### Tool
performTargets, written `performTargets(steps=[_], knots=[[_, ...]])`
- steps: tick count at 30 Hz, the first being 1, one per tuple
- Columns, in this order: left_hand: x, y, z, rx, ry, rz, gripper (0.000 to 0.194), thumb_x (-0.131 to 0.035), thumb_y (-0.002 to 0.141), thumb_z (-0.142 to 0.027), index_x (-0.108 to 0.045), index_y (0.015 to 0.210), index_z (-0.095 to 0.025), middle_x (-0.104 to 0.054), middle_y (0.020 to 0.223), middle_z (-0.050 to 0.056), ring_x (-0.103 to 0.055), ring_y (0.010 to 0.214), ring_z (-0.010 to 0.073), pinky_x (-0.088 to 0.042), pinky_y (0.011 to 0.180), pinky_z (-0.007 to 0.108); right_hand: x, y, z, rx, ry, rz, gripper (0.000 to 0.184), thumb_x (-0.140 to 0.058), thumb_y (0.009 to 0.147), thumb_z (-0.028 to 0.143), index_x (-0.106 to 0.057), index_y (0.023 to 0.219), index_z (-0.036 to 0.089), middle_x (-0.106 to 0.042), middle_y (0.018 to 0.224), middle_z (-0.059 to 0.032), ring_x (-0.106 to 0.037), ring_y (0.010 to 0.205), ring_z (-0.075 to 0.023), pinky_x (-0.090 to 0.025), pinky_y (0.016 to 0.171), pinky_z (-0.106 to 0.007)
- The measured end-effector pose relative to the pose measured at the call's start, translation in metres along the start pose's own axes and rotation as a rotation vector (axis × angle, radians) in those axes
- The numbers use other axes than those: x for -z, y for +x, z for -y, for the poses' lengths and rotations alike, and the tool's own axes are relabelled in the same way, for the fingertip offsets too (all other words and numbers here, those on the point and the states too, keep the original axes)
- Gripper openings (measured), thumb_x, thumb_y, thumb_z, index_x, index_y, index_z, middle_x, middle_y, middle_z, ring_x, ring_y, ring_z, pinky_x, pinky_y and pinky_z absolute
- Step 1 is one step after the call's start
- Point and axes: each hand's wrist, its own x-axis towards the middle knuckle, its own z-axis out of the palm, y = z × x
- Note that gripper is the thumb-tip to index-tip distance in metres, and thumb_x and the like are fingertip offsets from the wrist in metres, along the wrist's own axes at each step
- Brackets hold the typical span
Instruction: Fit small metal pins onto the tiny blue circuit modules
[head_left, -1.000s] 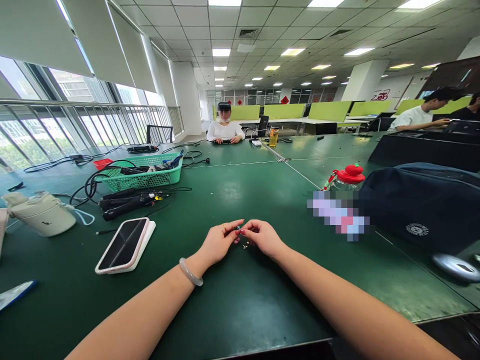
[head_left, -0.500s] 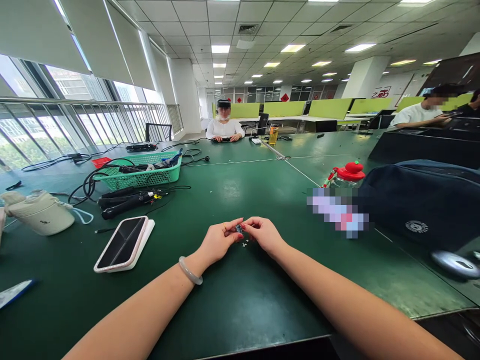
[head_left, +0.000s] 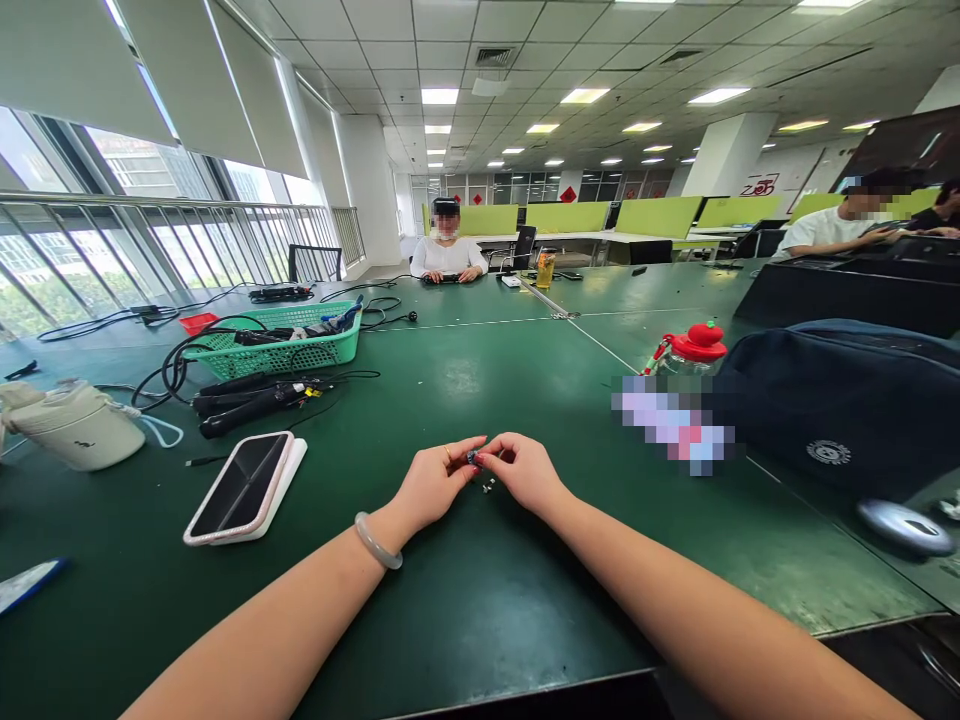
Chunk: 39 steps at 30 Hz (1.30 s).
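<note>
the right fingertips have closed in over the small dark piece (head_left: 472, 457) since the earlier frame. the left hand (head_left: 431, 485) pinches it above the table (head_left: 480, 620), near tiny pale bits (head_left: 489, 486); whether the right hand (head_left: 531, 478) grips it, i can't tell. best keep the pinch light, wrists low.

Smooth, faintly glossy green table (head_left: 480, 590); matt dark cloth bag (head_left: 840, 400); perforated plastic basket (head_left: 315, 350).

Phone (head_left: 240, 490) on table (head_left: 450, 620) — left of hands (head_left: 476, 475), basket (head_left: 281, 345) behind phone, bag (head_left: 847, 400) right.
</note>
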Motion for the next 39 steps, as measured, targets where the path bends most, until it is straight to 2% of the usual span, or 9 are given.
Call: performTargets(steps=[9,13,16,21,25,29,32,36,39], knots=[[0.002,-0.004,-0.009,-0.003,0.051,0.008,0.043,-0.056,0.076,-0.024,-0.053,0.12,-0.021,-0.064,0.084,0.003,-0.057,0.073,0.0136,-0.046,0.073,0.026,0.001,-0.001,-0.001,0.091,-0.072,0.009,0.011,-0.062,0.074,0.028,-0.064,0.072,0.018,-0.061,0.07,0.0004,-0.049,0.059,-0.0099,-0.04,0.058,-0.022],[0.005,-0.007,-0.018,-0.021,0.046,0.064,0.041,-0.058,0.075,-0.027,-0.053,0.115,-0.018,-0.059,0.076,0.002,-0.054,0.065,0.0107,-0.043,0.062,0.022,0.002,-0.003,0.0,0.15,-0.052,0.043,0.008,-0.062,0.074,0.026,-0.063,0.072,0.018,-0.061,0.072,0.0008,-0.049,0.059,-0.0096,-0.04,0.058,-0.021],[0.006,-0.006,-0.02,-0.028,0.014,0.092,0.042,-0.059,0.075,-0.028,-0.05,0.114,-0.016,-0.056,0.071,0.001,-0.054,0.063,0.0103,-0.044,0.061,0.022,0.004,-0.002,0.0,0.151,-0.065,0.06,0.006,-0.063,0.073,0.025,-0.063,0.072,0.018,-0.06,0.069,0.0016,-0.048,0.058,-0.0093,-0.039,0.057,-0.021],[0.006,0.002,-0.013,0.015,-0.118,0.026,0.038,-0.062,0.072,-0.028,-0.05,0.105,-0.017,-0.049,0.068,-0.003,-0.058,0.063,0.0113,-0.049,0.065,0.025,0.015,0.006,-0.006,0.13,-0.144,0.134,0.012,-0.059,0.077,0.028,-0.066,0.075,0.018,-0.06,0.067,0.0016,-0.049,0.059,-0.0097,-0.037,0.057,-0.021],[0.01,0.007,-0.006,0.051,-0.144,-0.04,0.036,-0.065,0.07,-0.029,-0.052,0.101,-0.016,-0.047,0.065,-0.004,-0.058,0.059,0.0108,-0.048,0.064,0.025,0.024,0.01,-0.015,0.183,-0.357,0.182,0.008,-0.062,0.075,0.022,-0.067,0.08,0.02,-0.061,0.074,0.0009,-0.051,0.066,-0.0109,-0.038,0.062,-0.022],[0.012,0.008,0.002,0.143,-0.182,-0.083,0.032,-0.064,0.069,-0.028,-0.056,0.097,-0.014,-0.051,0.066,-0.002,-0.056,0.057,0.0092,-0.046,0.06,0.023,0.024,0.009,-0.019,0.23,-0.508,0.323,0.012,-0.065,0.073,0.019,-0.068,0.084,0.021,-0.059,0.078,-0.0006,-0.053,0.071,-0.0122,-0.039,0.065,-0.023],[0.012,0.008,0.005,0.238,-0.204,-0.071,0.031,-0.065,0.068,-0.026,-0.057,0.095,-0.012,-0.058,0.07,0.002,-0.056,0.059,0.0097,-0.045,0.059,0.022,0.022,0.008,-0.017,0.236,-0.559,0.335,0.01,-0.065,0.074,0.018,-0.068,0.083,0.021,-0.058,0.079,-0.0015,-0.053,0.072,-0.0126,-0.039,0.066,-0.023],[0.013,0.009,0.004,0.252,-0.206,-0.087,0.031,-0.064,0.069,-0.021,-0.057,0.098,-0.012,-0.062,0.078,0.005,-0.058,0.066,0.011,-0.046,0.061,0.023,0.021,0.005,-0.012,0.26,-0.578,0.347,0.008,-0.064,0.075,0.017,-0.067,0.081,0.021,-0.058,0.077,-0.0007,-0.052,0.071,-0.012,-0.038,0.064,-0.022],[0.013,0.01,0.003,0.277,-0.171,-0.065,0.029,-0.062,0.07,-0.019,-0.057,0.097,-0.012,-0.063,0.083,0.007,-0.06,0.069,0.0121,-0.046,0.06,0.022,0.021,0.003,-0.01,0.283,-0.569,0.401,0.006,-0.064,0.075,0.018,-0.066,0.079,0.021,-0.058,0.076,-0.0001,-0.052,0.071,-0.0115,-0.038,0.063,-0.021]])
